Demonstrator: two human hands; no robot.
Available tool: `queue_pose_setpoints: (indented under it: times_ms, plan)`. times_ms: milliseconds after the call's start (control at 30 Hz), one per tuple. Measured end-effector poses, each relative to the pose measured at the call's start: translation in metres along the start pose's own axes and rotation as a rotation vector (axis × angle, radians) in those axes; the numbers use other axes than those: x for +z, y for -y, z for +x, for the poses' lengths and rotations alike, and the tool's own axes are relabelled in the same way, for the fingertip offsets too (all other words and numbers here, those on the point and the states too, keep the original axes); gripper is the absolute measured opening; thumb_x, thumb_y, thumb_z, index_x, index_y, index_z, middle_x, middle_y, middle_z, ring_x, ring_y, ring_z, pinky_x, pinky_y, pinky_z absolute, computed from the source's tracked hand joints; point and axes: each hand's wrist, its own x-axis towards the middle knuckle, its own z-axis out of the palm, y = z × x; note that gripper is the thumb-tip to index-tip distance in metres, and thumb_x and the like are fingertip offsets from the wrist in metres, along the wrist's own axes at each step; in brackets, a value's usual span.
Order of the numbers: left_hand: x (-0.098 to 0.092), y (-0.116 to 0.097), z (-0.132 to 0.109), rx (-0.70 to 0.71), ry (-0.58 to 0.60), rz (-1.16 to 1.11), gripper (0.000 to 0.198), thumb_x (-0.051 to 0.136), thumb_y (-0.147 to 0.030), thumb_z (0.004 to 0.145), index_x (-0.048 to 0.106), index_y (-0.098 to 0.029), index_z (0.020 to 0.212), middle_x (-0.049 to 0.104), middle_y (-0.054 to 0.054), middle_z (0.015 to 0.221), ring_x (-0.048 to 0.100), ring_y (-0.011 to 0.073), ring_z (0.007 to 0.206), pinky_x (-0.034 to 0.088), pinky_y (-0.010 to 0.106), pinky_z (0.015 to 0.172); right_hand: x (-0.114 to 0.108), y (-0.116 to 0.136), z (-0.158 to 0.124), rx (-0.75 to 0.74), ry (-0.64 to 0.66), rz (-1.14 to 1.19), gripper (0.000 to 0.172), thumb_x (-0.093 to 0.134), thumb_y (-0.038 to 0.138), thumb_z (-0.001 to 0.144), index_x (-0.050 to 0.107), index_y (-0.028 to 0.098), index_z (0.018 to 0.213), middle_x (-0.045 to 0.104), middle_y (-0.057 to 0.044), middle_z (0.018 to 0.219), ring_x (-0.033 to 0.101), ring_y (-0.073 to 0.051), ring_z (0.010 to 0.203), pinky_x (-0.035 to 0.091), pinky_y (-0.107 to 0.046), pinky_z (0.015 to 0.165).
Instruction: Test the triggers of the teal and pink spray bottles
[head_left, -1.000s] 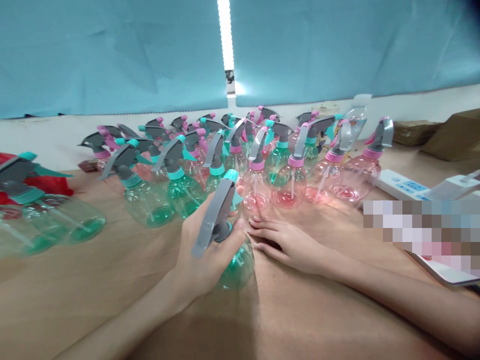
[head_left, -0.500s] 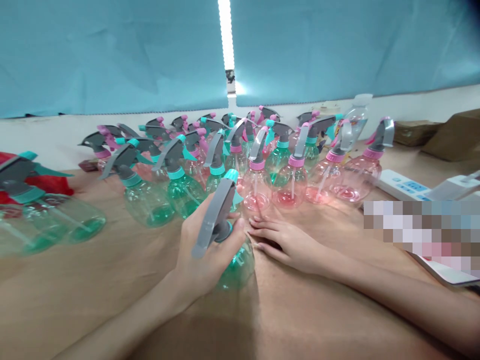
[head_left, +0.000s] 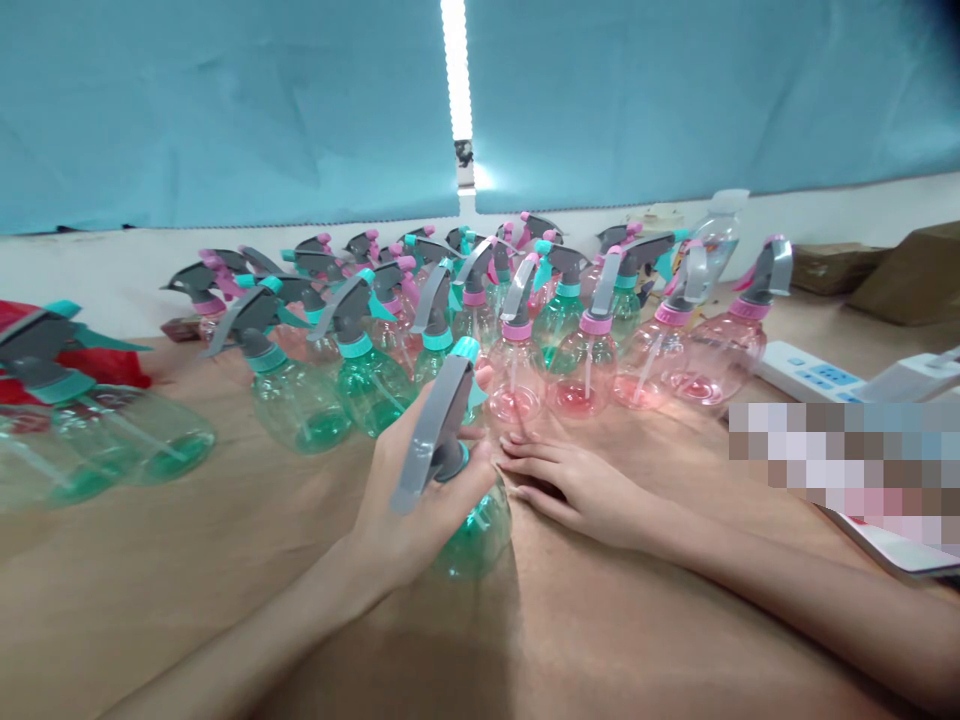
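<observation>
Gripping a green spray bottle [head_left: 477, 535] around its neck, the left hand [head_left: 409, 480] is just below the frame's centre; the right hand [head_left: 566, 480] rests loosely open on the brown table [head_left: 600, 630], near that bottle; pink-collared bottles [head_left: 581, 380] stand right of centre.

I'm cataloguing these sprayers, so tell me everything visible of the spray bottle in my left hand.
The spray bottle has a clear, green-tinted, rounded body that looks like plastic. Its sprayer head is grey with a turquoise nozzle, trigger and collar. It looks roughly upright, nozzle facing away from you, over the brown tabletop; whether its base touches is unclear. Your left hand grips it around the neck, hiding part of it; your right hand lies close beside it.
</observation>
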Motion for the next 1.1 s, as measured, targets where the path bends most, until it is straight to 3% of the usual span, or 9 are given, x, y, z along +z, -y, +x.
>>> queue_pose_setpoints:
  times_ms: [400, 767, 833, 900, 967, 1100]
  plan:
    - [0.0, -0.006, 0.002, -0.051, 0.0, 0.01, 0.054, 0.055, -0.02, 0.08, 0.053, -0.027, 0.133, 0.063, 0.004, 0.131, 0.068, 0.0161, 0.077, 0.057, 0.028, 0.058, -0.001, 0.001, 0.0, 0.007, 0.008, -0.008, 0.034, 0.049, 0.032, 0.099, 0.063, 0.021, 0.127, 0.062, -0.011, 0.135, 0.055, -0.027, 0.127, 0.045, -0.05, 0.107]
    - [0.001, -0.003, 0.001, -0.026, -0.007, 0.022, 0.054, 0.056, -0.021, 0.081, 0.049, -0.03, 0.134, 0.062, 0.003, 0.133, 0.068, 0.0153, 0.08, 0.058, 0.029, 0.065, -0.001, 0.0, 0.0, 0.025, 0.034, -0.035, 0.035, 0.046, 0.035, 0.1, 0.062, 0.02, 0.127, 0.061, -0.01, 0.136, 0.054, -0.025, 0.127, 0.045, -0.046, 0.107]
    - [0.0, -0.005, 0.001, -0.021, -0.007, 0.038, 0.051, 0.055, -0.022, 0.081, 0.051, -0.028, 0.132, 0.066, 0.003, 0.124, 0.068, 0.0158, 0.078, 0.056, 0.028, 0.063, -0.001, 0.0, 0.0, 0.025, 0.03, -0.036, 0.035, 0.046, 0.034, 0.1, 0.062, 0.021, 0.128, 0.061, -0.01, 0.135, 0.055, -0.025, 0.127, 0.046, -0.047, 0.107]
    - [-0.001, -0.009, 0.001, -0.014, -0.01, 0.075, 0.043, 0.052, -0.023, 0.08, 0.056, -0.026, 0.122, 0.071, 0.002, 0.101, 0.066, 0.0164, 0.07, 0.053, 0.028, 0.058, -0.001, 0.001, 0.0, 0.028, 0.03, -0.039, 0.035, 0.047, 0.034, 0.1, 0.062, 0.021, 0.128, 0.061, -0.01, 0.136, 0.054, -0.026, 0.128, 0.045, -0.047, 0.107]
    - [-0.003, -0.013, 0.001, -0.012, -0.005, 0.114, 0.036, 0.05, -0.023, 0.077, 0.059, -0.024, 0.112, 0.066, -0.001, 0.078, 0.061, 0.0161, 0.061, 0.05, 0.029, 0.054, -0.001, 0.001, 0.0, 0.032, 0.031, -0.035, 0.035, 0.047, 0.034, 0.1, 0.062, 0.02, 0.128, 0.06, -0.01, 0.136, 0.053, -0.026, 0.129, 0.045, -0.047, 0.108]
    - [-0.006, -0.018, 0.002, 0.008, 0.02, 0.103, 0.021, 0.051, -0.025, 0.076, 0.057, -0.024, 0.097, 0.061, -0.003, 0.074, 0.053, 0.0141, 0.055, 0.046, 0.029, 0.053, -0.002, 0.002, 0.0, 0.035, 0.032, -0.024, 0.036, 0.047, 0.033, 0.1, 0.062, 0.017, 0.128, 0.06, -0.011, 0.137, 0.052, -0.026, 0.13, 0.043, -0.047, 0.11]
